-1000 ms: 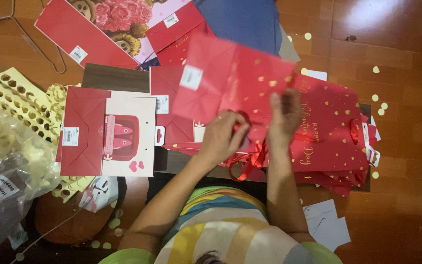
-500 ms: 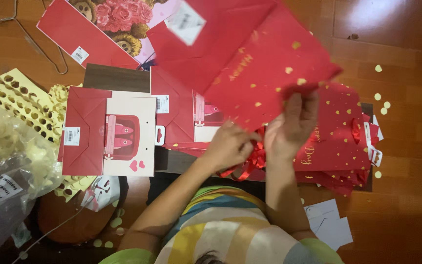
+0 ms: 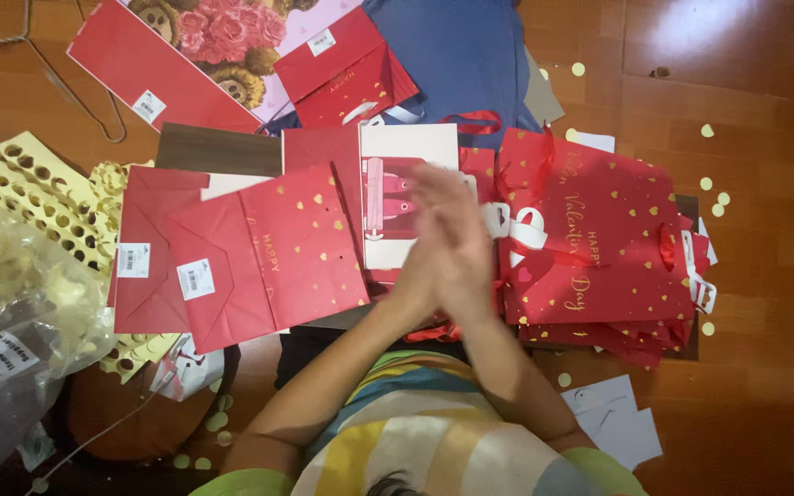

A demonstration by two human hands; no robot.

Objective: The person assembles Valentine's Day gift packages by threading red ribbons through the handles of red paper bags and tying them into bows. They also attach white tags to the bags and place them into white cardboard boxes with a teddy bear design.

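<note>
Hands pressed together, left hand against right hand, holding nothing, over white bag. Heart bag lies left, bag stack right. Risk: stack looks uneven, a nudge could slide it.

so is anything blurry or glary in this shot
Head view: both hands, left hand and right hand, are smeared by motion blur; the red gift bags stay sharp; a soft glare patch sits on the wooden floor at top right.
</note>
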